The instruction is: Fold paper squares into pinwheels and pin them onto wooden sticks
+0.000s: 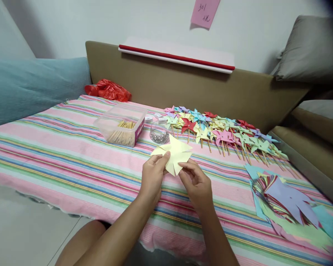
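Note:
A pale yellow paper pinwheel blank, slit into several blades, is held up above the striped cloth. My left hand pinches it at the left, thumb lying on its face. On the lower right blade, my right hand grips the paper between thumb and fingers. Just beyond the paper stands a clear round tub of small metal pins. To its left, a clear plastic box holds many thin wooden sticks.
Finished pinwheels on sticks lie in rows at the back right. A stack of cut coloured paper rests at the right. A red plastic bag sits at the back left. The striped cloth ends at the front edge.

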Tool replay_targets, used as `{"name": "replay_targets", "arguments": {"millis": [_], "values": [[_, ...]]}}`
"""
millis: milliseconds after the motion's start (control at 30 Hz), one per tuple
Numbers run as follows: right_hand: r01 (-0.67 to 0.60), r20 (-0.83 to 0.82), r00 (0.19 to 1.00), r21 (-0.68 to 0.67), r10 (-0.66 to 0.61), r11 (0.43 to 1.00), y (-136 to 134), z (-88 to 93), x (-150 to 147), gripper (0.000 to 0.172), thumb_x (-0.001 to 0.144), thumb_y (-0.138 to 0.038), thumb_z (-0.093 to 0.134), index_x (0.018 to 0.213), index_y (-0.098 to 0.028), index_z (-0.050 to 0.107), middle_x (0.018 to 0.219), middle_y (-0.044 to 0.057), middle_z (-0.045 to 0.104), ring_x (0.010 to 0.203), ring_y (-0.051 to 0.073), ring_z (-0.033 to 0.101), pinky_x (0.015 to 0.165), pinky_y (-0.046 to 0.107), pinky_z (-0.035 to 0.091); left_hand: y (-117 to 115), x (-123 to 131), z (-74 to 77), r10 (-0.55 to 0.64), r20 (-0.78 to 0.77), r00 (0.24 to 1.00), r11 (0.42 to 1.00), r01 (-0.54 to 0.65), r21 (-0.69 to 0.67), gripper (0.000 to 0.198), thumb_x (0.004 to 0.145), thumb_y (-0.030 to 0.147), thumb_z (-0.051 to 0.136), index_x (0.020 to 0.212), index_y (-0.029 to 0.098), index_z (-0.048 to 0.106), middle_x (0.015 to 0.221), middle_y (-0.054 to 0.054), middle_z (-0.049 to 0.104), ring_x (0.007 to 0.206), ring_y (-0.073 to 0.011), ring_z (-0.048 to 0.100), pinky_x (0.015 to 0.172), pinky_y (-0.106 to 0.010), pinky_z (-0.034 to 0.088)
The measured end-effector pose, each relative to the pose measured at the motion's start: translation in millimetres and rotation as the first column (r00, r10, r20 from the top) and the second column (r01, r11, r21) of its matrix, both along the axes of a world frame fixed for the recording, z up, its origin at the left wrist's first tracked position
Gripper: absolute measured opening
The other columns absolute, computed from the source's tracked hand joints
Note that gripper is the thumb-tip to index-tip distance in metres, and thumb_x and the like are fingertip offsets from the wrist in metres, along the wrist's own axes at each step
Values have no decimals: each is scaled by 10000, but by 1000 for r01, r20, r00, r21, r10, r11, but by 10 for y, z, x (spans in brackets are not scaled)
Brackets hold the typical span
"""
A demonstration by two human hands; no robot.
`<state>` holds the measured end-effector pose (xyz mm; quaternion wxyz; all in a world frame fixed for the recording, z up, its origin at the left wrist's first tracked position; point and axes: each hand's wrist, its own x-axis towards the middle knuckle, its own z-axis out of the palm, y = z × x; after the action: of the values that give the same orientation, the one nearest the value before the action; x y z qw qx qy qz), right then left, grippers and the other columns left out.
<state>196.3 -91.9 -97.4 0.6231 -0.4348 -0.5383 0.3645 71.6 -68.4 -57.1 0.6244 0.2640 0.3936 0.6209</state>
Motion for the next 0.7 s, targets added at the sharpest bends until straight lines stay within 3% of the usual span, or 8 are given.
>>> {"name": "replay_targets", "arguments": {"millis": [167,433,567,700], "values": [[47,-23,999,-54,-48,997,-22,92,-10,120,842,-350,740,865,-233,759,882,35,712,898,217,655,862,360,524,-24,28,-38,-21,-101,995,999,25,39,346,683,427,858,738,146,665,677,18,657,621,-116,580,596,-228,454],[70,-335,933,-194,-133,978,-12,43,-107,195,806,-384,788,868,-211,724,849,6,714,839,171,648,834,321,506,-55,82,-92,-66,-182,981,995,79,63,342,719,445,831,767,138,685,672,12,650,612,-121,559,583,-235,426],[82,-379,910,-228,-166,970,-10,42,-135,195,788,-375,803,845,-210,715,823,-5,704,803,152,626,794,300,493,-84,114,-124,-89,-198,976,992,105,71,341,732,452,821,773,141,688,682,4,656,621,-127,562,583,-238,427],[126,-371,905,-237,-209,963,-3,72,-143,205,747,-362,826,807,-200,715,835,3,702,846,178,642,846,331,494,-96,127,-123,-84,-238,968,991,105,77,340,732,454,822,760,141,692,684,-1,662,626,-128,566,591,-239,431]]}}
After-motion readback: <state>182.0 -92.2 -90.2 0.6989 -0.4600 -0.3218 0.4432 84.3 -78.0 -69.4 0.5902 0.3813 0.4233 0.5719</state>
